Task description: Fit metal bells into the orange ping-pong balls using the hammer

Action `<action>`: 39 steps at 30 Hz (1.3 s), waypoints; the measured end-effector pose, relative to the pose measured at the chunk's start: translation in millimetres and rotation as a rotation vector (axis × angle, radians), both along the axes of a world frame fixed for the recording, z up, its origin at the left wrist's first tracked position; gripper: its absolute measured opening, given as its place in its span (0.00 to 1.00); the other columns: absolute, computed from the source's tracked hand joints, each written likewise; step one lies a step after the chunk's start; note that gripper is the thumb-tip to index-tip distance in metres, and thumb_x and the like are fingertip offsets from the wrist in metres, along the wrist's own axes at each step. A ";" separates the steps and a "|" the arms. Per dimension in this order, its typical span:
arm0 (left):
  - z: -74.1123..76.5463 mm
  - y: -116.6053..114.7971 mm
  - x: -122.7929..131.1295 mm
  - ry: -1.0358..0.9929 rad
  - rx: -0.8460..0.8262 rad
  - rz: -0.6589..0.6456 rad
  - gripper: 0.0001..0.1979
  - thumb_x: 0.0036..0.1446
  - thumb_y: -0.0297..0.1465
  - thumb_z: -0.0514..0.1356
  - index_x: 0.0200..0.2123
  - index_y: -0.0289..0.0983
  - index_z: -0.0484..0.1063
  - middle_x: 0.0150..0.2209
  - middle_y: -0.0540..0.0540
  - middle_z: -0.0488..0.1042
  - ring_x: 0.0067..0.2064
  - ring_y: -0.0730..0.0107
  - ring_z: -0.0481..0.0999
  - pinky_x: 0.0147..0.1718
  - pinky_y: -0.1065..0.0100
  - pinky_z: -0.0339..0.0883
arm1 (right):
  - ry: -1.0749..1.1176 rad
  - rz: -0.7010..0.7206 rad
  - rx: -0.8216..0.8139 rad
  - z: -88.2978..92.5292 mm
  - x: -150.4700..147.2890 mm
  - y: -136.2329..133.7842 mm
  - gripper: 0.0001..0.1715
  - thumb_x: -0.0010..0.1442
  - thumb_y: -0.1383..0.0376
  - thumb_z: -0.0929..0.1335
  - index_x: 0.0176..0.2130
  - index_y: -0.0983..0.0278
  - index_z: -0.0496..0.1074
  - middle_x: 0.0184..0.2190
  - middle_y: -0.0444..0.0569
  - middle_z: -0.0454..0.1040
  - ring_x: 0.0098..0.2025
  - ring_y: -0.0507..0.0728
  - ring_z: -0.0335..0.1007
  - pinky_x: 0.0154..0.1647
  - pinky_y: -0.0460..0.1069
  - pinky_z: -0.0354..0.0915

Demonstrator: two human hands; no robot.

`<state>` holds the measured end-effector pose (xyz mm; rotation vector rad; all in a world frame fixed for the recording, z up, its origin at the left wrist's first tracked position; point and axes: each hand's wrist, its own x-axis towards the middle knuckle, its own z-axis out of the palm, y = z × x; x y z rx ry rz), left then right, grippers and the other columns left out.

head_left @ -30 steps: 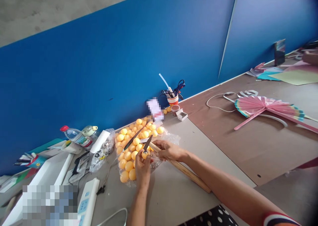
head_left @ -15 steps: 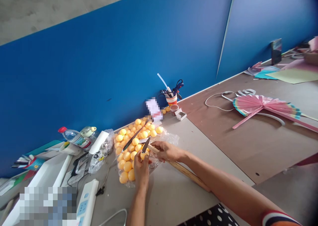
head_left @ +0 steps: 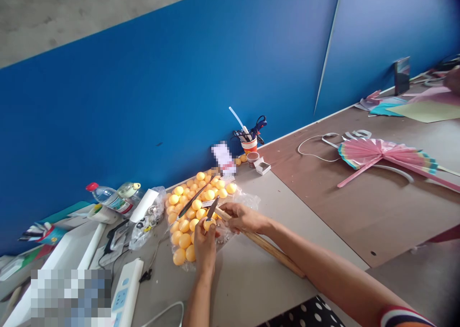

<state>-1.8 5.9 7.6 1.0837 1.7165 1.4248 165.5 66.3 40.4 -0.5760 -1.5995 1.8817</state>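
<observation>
My left hand [head_left: 204, 241] is closed around an orange ball [head_left: 209, 224] that looks like a table tennis ball. A dark, pointed blade-like piece [head_left: 212, 207] rises from just above that ball; which hand bears it I cannot tell. My right hand [head_left: 241, 217] grips a long wooden stick [head_left: 273, 253] near its upper end, close to the dark piece. The stick slants down to the right under my forearm. Behind both hands lies a clear plastic bag of orange balls [head_left: 185, 241], with a thin dark strip [head_left: 194, 197] across it.
A red cup of tools [head_left: 249, 146], a small round tub [head_left: 252, 158] and an open little box [head_left: 262, 167] stand by the blue partition [head_left: 172, 87]. To the left are a bottle [head_left: 111, 200] and power strip [head_left: 125, 288]; a pink paper fan [head_left: 381, 152] lies right.
The view has shifted very slightly. Both hands keep nearly the same pose, with the ball and the wooden stick still held. At the far right edge, a blurred shape has moved.
</observation>
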 end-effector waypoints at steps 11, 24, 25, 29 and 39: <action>-3.9 0.6 -1.2 -0.016 -0.004 -0.019 0.22 0.51 0.47 0.62 0.44 0.39 0.67 0.31 0.52 0.74 0.26 0.72 0.74 0.29 0.67 0.69 | 0.009 0.014 -0.013 -3.8 -1.8 0.9 0.16 0.49 0.68 0.68 0.41 0.62 0.69 0.24 0.38 0.67 0.20 0.47 0.61 0.22 0.43 0.57; -2.7 -0.4 -1.0 0.000 0.011 -0.007 0.19 0.52 0.44 0.62 0.43 0.39 0.68 0.31 0.51 0.74 0.26 0.73 0.74 0.28 0.68 0.70 | 0.035 0.050 -0.020 -5.0 -2.3 0.5 0.13 0.51 0.66 0.69 0.40 0.62 0.68 0.23 0.38 0.66 0.20 0.48 0.60 0.22 0.44 0.56; -3.0 -0.1 -1.1 -0.005 0.013 -0.002 0.20 0.51 0.45 0.63 0.43 0.39 0.68 0.30 0.51 0.75 0.25 0.73 0.74 0.27 0.68 0.70 | 0.061 0.048 -0.030 -4.7 -2.2 0.4 0.13 0.52 0.65 0.69 0.40 0.62 0.68 0.24 0.38 0.66 0.20 0.47 0.61 0.23 0.44 0.57; -3.0 0.5 -1.0 -0.017 -0.001 -0.007 0.21 0.50 0.46 0.63 0.43 0.38 0.69 0.30 0.51 0.75 0.25 0.72 0.75 0.28 0.67 0.70 | 0.001 0.030 -0.021 -4.4 -2.6 0.1 0.13 0.52 0.66 0.69 0.39 0.62 0.68 0.24 0.38 0.67 0.20 0.47 0.61 0.23 0.44 0.57; -4.8 0.5 -1.6 -0.011 -0.021 -0.038 0.21 0.52 0.45 0.62 0.44 0.38 0.68 0.31 0.51 0.74 0.27 0.72 0.75 0.29 0.67 0.71 | -0.035 0.034 -0.026 -2.2 -3.0 -0.6 0.14 0.50 0.66 0.70 0.39 0.63 0.68 0.23 0.38 0.67 0.20 0.47 0.61 0.22 0.44 0.56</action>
